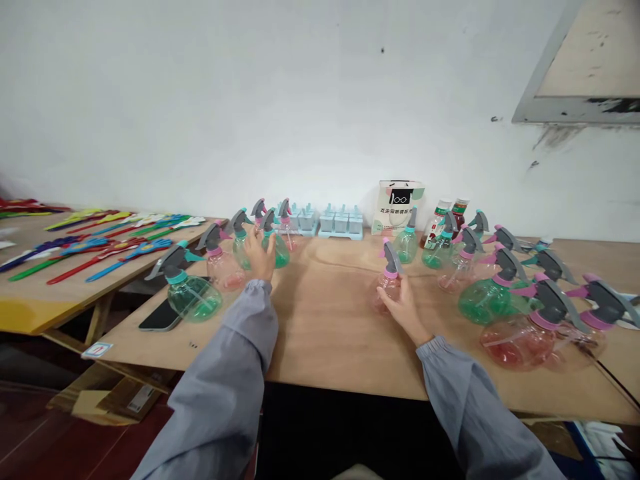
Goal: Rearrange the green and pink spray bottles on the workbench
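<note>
My right hand (403, 307) is wrapped round the clear pink body of a spray bottle (388, 283) with a grey and pink trigger head, upright at the middle of the table. On the left, my left hand (260, 255) has its fingers apart and curved, with nothing visibly held. It is beside a green spray bottle (281, 252) with a grey and teal head; whether it touches the bottle is unclear. Another green spray bottle (240, 248) stands just left of this hand, partly covered by it. Pink spray bottles (288, 237) stand behind.
At the left edge, a green spray bottle (195, 297) stands by a phone (161, 316). Several spray bottles (520, 340) crowd the right side. Behind are light blue ice-pop moulds (341, 221), a paper bag (399, 205) and drink bottles (434, 223). Colourful scissor-like items (123, 257) lie on another table.
</note>
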### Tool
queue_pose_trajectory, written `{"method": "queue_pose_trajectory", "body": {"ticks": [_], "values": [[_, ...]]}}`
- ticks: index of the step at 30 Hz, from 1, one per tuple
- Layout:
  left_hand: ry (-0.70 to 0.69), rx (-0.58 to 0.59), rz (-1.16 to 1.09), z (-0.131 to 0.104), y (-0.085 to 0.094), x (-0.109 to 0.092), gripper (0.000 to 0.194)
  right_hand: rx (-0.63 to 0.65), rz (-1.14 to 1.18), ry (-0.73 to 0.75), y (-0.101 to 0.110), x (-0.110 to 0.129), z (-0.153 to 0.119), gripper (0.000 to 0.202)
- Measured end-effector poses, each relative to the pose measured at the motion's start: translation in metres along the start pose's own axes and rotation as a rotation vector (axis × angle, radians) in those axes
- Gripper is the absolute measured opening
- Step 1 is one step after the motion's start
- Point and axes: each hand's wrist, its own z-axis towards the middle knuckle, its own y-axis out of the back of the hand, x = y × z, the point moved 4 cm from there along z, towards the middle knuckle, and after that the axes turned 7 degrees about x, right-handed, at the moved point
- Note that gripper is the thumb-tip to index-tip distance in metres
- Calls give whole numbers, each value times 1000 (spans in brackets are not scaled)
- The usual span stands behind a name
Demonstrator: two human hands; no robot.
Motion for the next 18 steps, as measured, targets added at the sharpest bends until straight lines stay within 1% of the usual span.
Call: {"method": "queue_pose_trajectory", "body": {"ticks": [1, 2, 5, 6, 8, 9, 10, 11, 12, 13, 14, 15, 16, 17, 18], "values": [[-16, -20, -32, -11, -2, -11, 51, -13, -10, 12, -1, 2, -1, 52], [-50, 0, -87, -23, -6, -26, 49, -31, -25, 28, -3, 5, -2, 52], [-213, 211, -223, -61, -28, -83, 49, -55, -69, 77, -15, 18, -7, 56], [-265, 305, -265, -73, -37, -104, 58, -43, -78, 87, -20, 24, -9, 57], [-259, 549, -463, -96, -55, -142, 93, 12, -76, 114, -31, 35, -13, 57], [-236, 636, -548, -105, -62, -158, 104, 57, -63, 134, -35, 41, -15, 57], [-184, 670, -626, -112, -67, -170, 106, 114, -39, 160, -38, 47, -17, 56], [-101, 652, -694, -116, -69, -177, 99, 183, -7, 186, -39, 52, -19, 55], [-20, 608, -752, -118, -71, -180, 88, 255, 30, 207, -38, 56, -19, 53], [54, 550, -800, -118, -70, -181, 76, 305, 66, 209, -35, 58, -17, 49], [112, 496, -838, -117, -70, -179, 64, 315, 91, 186, -30, 57, -12, 44], [148, 455, -868, -115, -68, -176, 55, 283, 100, 146, -21, 53, -3, 38], [164, 430, -889, -113, -67, -172, 50, 212, 96, 94, -11, 46, 10, 34], [167, 415, -901, -111, -65, -168, 47, 114, 78, 39, 0, 38, 25, 32], [162, 403, -904, -108, -63, -164, 46, 33, 58, 3, 11, 28, 43, 35]]}}
